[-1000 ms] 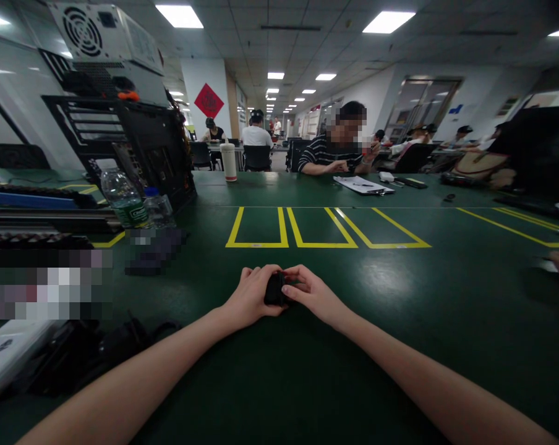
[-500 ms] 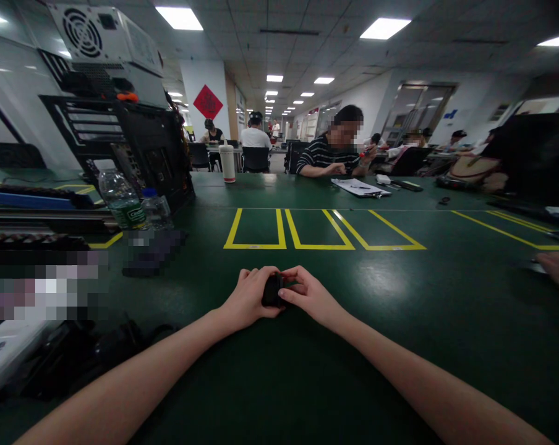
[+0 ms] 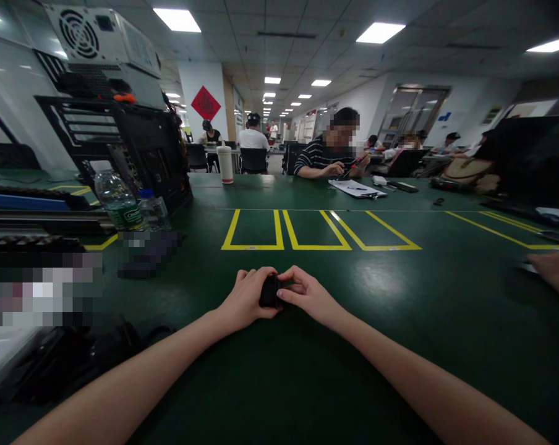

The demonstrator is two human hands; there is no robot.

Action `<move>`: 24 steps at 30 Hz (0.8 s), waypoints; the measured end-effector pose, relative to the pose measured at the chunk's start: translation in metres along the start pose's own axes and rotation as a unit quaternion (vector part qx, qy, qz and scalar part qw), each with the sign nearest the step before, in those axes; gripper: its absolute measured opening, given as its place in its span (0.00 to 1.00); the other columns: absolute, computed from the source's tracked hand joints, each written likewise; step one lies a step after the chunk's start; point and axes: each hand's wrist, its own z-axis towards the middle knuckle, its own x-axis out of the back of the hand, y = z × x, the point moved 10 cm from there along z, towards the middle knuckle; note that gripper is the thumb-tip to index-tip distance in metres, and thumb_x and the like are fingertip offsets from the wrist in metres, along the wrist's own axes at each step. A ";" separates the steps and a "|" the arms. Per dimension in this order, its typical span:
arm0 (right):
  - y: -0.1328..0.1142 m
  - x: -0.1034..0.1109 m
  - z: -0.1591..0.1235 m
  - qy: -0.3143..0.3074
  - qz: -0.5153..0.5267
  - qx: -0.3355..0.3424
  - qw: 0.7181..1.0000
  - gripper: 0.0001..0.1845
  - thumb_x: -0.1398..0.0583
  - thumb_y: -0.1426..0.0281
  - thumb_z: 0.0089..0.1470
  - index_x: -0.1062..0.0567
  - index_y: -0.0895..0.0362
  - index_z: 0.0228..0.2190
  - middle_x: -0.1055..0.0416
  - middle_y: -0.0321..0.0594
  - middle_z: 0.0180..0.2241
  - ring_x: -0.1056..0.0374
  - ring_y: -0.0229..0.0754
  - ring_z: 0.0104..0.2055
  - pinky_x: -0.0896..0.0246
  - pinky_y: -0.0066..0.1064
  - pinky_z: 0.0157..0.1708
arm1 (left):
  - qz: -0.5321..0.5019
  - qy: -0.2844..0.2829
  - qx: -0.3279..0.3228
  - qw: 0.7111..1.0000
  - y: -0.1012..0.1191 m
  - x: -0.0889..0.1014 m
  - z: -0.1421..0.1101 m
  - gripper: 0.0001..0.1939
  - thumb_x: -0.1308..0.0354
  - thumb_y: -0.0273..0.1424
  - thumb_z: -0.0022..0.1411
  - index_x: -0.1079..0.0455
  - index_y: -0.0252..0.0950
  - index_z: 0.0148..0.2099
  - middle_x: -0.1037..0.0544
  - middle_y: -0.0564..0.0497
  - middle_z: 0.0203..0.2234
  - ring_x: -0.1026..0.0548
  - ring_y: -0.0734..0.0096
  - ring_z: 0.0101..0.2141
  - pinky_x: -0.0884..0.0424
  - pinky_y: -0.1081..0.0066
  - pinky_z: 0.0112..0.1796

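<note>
A small black box-like object (image 3: 269, 292) is held between my two hands, just over or on the green table (image 3: 279, 377); whether it touches the tabletop I cannot tell. My left hand (image 3: 248, 295) wraps round its left side, thumb below and fingers over the top. From the right, my right hand (image 3: 306, 293) pinches its right edge with thumb and fingertips. The fingers hide part of the object, and its exact kind does not show.
Yellow tape outlines (image 3: 251, 248) mark the table beyond my hands. At left stand a plastic bottle (image 3: 117, 201), a smaller blue-capped bottle (image 3: 154, 213) and a black computer case (image 3: 154, 148). Another person's hand (image 3: 558, 272) rests at right. Across sits a person in stripes (image 3: 323, 154) behind a clipboard (image 3: 357, 188).
The view has shifted slightly. Both hands keep the same hold on the black object, with hardly any movement. Across the table, the seated person's hands have risen a little.
</note>
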 end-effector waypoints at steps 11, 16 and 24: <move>-0.004 -0.003 -0.006 -0.008 0.003 0.009 1.000 0.12 0.43 0.69 0.47 0.37 0.55 0.36 0.37 0.37 0.40 0.37 0.41 0.44 0.39 0.38 0.43 | -0.003 0.027 -0.001 1.000 -0.010 -0.006 0.000 0.28 0.40 0.34 0.46 0.47 0.40 0.48 0.34 0.50 0.41 0.35 0.62 0.40 0.45 0.64 0.41; 0.001 0.002 0.000 0.021 0.000 0.017 1.000 0.11 0.43 0.68 0.48 0.37 0.55 0.36 0.36 0.37 0.37 0.36 0.40 0.41 0.39 0.36 0.42 | 0.002 0.034 0.006 0.999 -0.013 -0.008 0.002 0.29 0.39 0.36 0.45 0.47 0.40 0.48 0.33 0.50 0.40 0.34 0.62 0.39 0.45 0.64 0.40; 0.000 -0.004 -0.003 -0.012 0.023 0.010 1.000 0.15 0.41 0.71 0.45 0.37 0.56 0.37 0.37 0.37 0.41 0.38 0.41 0.45 0.40 0.38 0.44 | -0.008 0.005 0.012 1.000 -0.007 -0.005 0.001 0.27 0.41 0.35 0.47 0.47 0.39 0.49 0.33 0.49 0.40 0.34 0.61 0.39 0.44 0.63 0.40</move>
